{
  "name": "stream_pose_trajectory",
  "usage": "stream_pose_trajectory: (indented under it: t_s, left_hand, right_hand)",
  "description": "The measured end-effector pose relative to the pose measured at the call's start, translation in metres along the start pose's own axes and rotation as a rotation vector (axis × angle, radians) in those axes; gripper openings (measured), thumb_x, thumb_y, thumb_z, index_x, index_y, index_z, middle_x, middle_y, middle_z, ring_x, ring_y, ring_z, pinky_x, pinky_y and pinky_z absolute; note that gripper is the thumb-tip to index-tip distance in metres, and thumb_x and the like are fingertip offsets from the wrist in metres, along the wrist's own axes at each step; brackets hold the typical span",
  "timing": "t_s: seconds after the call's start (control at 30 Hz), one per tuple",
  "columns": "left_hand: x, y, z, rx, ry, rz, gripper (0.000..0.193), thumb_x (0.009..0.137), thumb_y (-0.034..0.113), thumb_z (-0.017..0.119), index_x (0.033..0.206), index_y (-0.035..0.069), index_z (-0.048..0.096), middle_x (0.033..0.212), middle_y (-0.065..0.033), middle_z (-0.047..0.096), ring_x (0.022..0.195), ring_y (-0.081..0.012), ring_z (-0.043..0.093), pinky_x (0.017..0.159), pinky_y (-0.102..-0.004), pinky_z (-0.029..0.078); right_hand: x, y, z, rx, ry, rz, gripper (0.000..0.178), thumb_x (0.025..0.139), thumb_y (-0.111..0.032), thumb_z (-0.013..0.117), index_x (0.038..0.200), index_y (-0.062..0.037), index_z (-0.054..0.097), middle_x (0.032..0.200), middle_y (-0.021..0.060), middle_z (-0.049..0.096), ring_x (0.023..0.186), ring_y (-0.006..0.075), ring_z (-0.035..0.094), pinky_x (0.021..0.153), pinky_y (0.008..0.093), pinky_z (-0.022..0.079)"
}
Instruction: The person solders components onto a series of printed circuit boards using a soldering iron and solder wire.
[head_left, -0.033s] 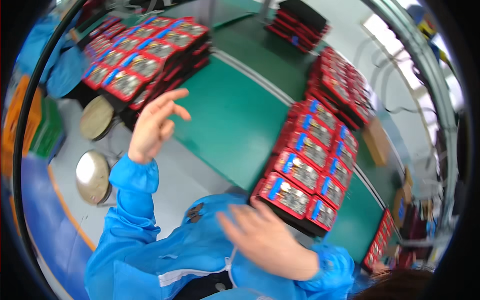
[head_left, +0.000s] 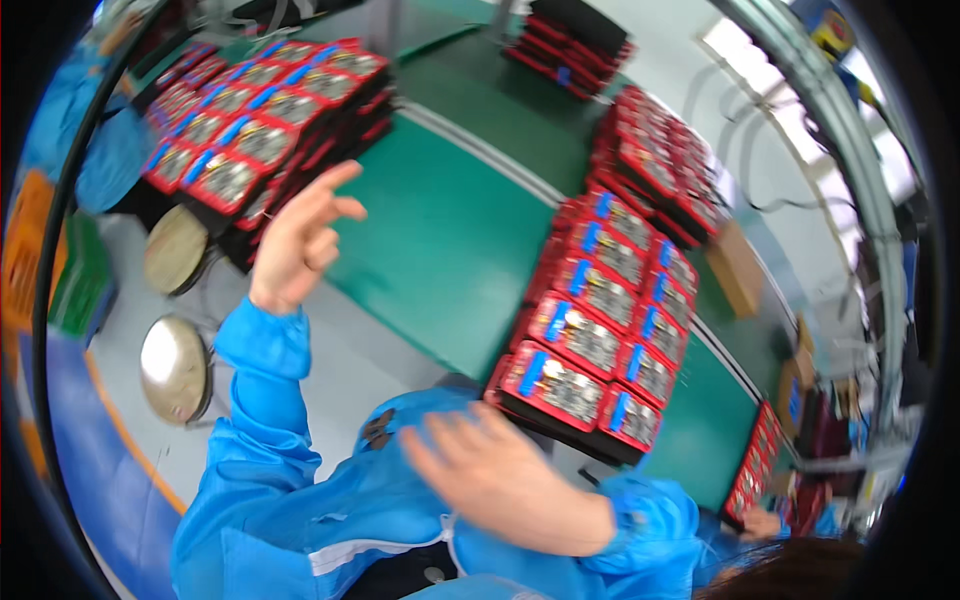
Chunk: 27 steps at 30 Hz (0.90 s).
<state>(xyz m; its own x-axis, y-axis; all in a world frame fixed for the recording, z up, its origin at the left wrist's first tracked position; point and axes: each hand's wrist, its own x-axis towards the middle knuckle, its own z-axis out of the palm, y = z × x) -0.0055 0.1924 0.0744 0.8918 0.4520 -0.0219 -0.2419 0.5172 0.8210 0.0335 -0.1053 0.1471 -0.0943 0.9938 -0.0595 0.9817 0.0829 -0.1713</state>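
My left hand (head_left: 295,245) is raised over the near edge of the green table (head_left: 440,220), holding nothing. Its index finger is stretched out and the other fingers are loosely bent. Close by at the far left is a stack of red trays carrying circuit boards with blue strips (head_left: 225,180). My right hand (head_left: 500,480), a little blurred, hovers in front of my blue jacket with its fingers apart and nothing in them. Just beyond it stands another stack of red trays with circuit boards (head_left: 570,385), in two rows, apart from the hand.
More red trays (head_left: 655,160) and a dark-topped stack (head_left: 570,50) stand farther back. A cardboard box (head_left: 735,270) sits at the right. Two round stools (head_left: 175,368) are on the floor at the left. Another person's blue sleeve (head_left: 110,160) shows far left, and another person's hand (head_left: 765,525) lower right.
The whole view has shifted slightly, so the stacks appear farther left. My right hand has moved a little to the left. My left hand keeps nearly the same pose.
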Motion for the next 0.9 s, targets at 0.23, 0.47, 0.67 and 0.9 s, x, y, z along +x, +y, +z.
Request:
stream_pose_trajectory:
  t_s: [0.23, 0.47, 0.67, 0.9]
  left_hand:
    - [0.097, 0.011, -0.056, -0.892, -0.033, 0.468, 0.036, 0.098, 0.009, 0.038, 0.133, 0.003, 0.038, 0.13, -0.0122, 0.052, 0.042, -0.0039, 0.021, 0.04, -0.019, 0.023]
    - [-0.025, 0.089, -0.045, -0.174, 0.122, 1.23, 0.044, 0.098, 0.011, 0.038, 0.141, 0.018, 0.032, 0.127, -0.0194, 0.052, 0.047, -0.0039, 0.021, 0.045, -0.0203, 0.024]
    - [-0.079, 0.099, -0.11, 0.407, 0.938, 1.107, 0.041, 0.092, 0.011, 0.055, 0.131, 0.004, 0.042, 0.095, -0.0065, 0.06, 0.046, -0.0003, 0.028, 0.041, -0.0174, 0.021]
    - [-0.065, 0.057, -0.18, 0.613, 0.743, 0.319, 0.023, 0.095, 0.025, 0.051, 0.104, 0.005, 0.058, 0.085, -0.0011, 0.061, 0.041, 0.0002, 0.029, 0.036, -0.0177, 0.018]
  right_hand:
    - [0.051, -0.027, 0.032, 0.135, 0.068, -0.062, 0.043, 0.075, -0.01, 0.055, 0.115, 0.0063, 0.05, 0.091, 0.0131, 0.058, 0.087, 0.0236, 0.059, 0.078, 0.0345, 0.043]
    - [0.108, -0.003, 0.043, 0.533, -0.013, -0.113, 0.045, 0.081, -0.008, 0.051, 0.124, 0.0006, 0.044, 0.095, 0.0182, 0.061, 0.083, 0.0328, 0.061, 0.071, 0.0384, 0.049]
    - [0.196, -0.016, 0.058, 1.318, 0.4, 0.096, 0.045, 0.086, -0.003, 0.047, 0.13, -0.0023, 0.036, 0.113, 0.0192, 0.056, 0.092, 0.0293, 0.061, 0.073, 0.038, 0.051]
    - [0.273, 0.054, -0.001, 1.937, 0.554, 0.458, 0.051, 0.083, 0.0, 0.05, 0.131, 0.0013, 0.033, 0.112, 0.0121, 0.05, 0.09, 0.0196, 0.053, 0.072, 0.0323, 0.05]
